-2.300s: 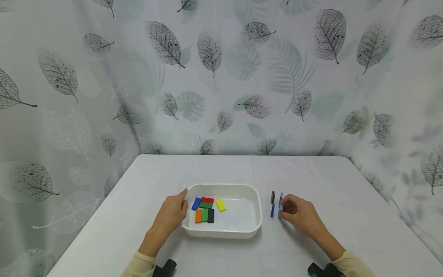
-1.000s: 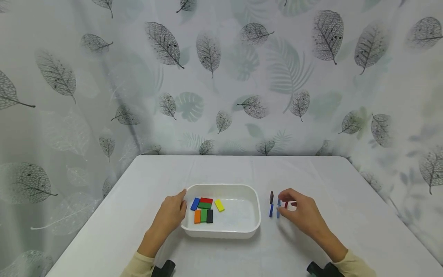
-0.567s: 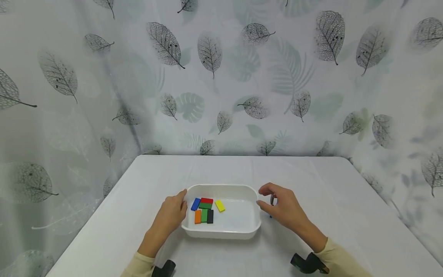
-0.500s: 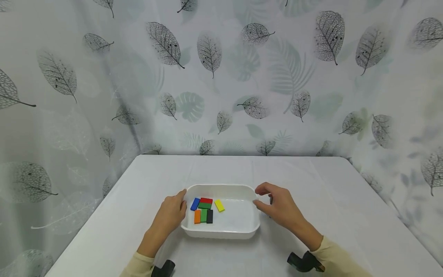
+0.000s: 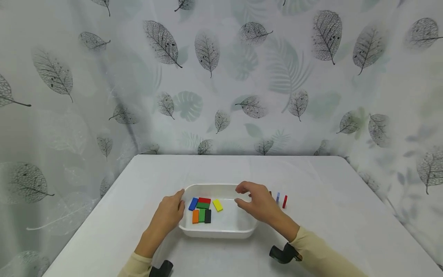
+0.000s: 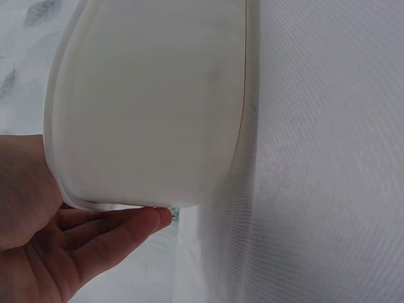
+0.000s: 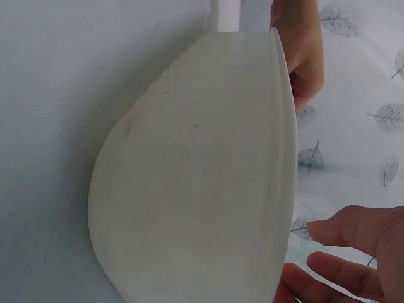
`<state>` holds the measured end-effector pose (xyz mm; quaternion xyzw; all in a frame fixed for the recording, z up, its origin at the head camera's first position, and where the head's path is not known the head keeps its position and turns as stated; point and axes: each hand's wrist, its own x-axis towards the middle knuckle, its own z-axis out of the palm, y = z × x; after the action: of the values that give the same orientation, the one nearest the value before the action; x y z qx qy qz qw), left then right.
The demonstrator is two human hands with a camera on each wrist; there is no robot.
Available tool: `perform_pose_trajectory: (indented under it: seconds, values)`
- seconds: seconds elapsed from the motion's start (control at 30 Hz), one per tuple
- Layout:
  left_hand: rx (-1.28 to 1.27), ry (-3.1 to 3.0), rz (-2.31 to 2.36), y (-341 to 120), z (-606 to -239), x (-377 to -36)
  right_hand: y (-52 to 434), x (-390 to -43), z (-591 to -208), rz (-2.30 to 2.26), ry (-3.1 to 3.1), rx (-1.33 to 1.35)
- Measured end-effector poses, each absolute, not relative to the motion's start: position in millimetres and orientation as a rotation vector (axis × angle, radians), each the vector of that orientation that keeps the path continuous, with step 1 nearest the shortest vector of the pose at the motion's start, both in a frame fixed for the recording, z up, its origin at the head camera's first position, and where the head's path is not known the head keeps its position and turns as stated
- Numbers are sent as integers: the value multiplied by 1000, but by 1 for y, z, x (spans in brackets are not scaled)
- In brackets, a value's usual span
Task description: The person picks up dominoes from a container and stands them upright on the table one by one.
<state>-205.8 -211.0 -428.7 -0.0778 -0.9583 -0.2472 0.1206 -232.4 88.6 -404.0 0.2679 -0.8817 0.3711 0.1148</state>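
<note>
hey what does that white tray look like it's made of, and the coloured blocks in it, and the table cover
Tray: probably plastic; smooth, glossy white, rounded moulded rim. Blocks: flat, solidly coloured, matte rectangles, painted wood or plastic; cannot tell which. Table cover: likely woven cloth; the left wrist view shows a fine weave, and faint creases show from above.

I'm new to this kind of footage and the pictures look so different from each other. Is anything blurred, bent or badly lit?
Head view: even, soft light, faint shadows; the table edges splay, suggesting a wide lens; the small blocks are sharp. Left wrist view: the white tray fills the frame, very close, its wall bulging; fingertips slightly soft. Right wrist view: the tray's rim curves strongly, and the right hand is cut off at the corner.
</note>
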Motion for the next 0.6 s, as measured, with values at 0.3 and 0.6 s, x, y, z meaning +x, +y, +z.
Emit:
perform_pose_trajectory:
  seconds: [0.3,0.6]
  values:
    - [-268,-2782,-737,-212,-430,-207,77,-238,-407,1111,-2626,806]
    - [-279,-2763,-698,-215,-431,-207,65,-246,-409,1126,-2691,829]
